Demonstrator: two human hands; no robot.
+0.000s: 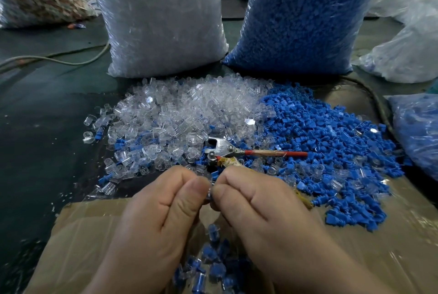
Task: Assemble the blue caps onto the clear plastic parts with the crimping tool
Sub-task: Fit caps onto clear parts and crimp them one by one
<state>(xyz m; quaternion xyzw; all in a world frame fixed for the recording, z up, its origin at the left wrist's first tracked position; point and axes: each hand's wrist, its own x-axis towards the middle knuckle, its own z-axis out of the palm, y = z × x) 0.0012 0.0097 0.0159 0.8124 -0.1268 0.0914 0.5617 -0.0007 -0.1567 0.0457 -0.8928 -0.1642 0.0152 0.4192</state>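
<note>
**Head view.**

**A:** What are the hands doing?

**B:** I see both at the near edge of the work surface [47, 128], above an open cardboard box [78, 234]. The left hand [151, 218] and the right hand [265, 218] meet fingertip to fingertip. Each pinches the same small clear piece [209, 193] between thumb and forefinger, the other fingers curled under.

**A:** And the crimping tool [225, 148]?

**B:** It lies just beyond the fingertips, on the seam between the two heaps. Its metal head points left and its red handle [275, 153] points toward the right edge. Its second, tape-wrapped handle [233, 163] runs under the right hand; I cannot tell whether that hand grips it.

**A:** Where is the stock?

**B:** The clear plastic parts [180, 113] form a heap at mid-surface. The blue caps [320, 142] touch that heap on its right side. Capped pieces [213, 265] lie in the box below the hands. At the far edge stand a bag of clear parts [158, 19] and, to its right, a bag of blue caps [301, 14]. A cable [59, 59] crosses the far left corner.
</note>
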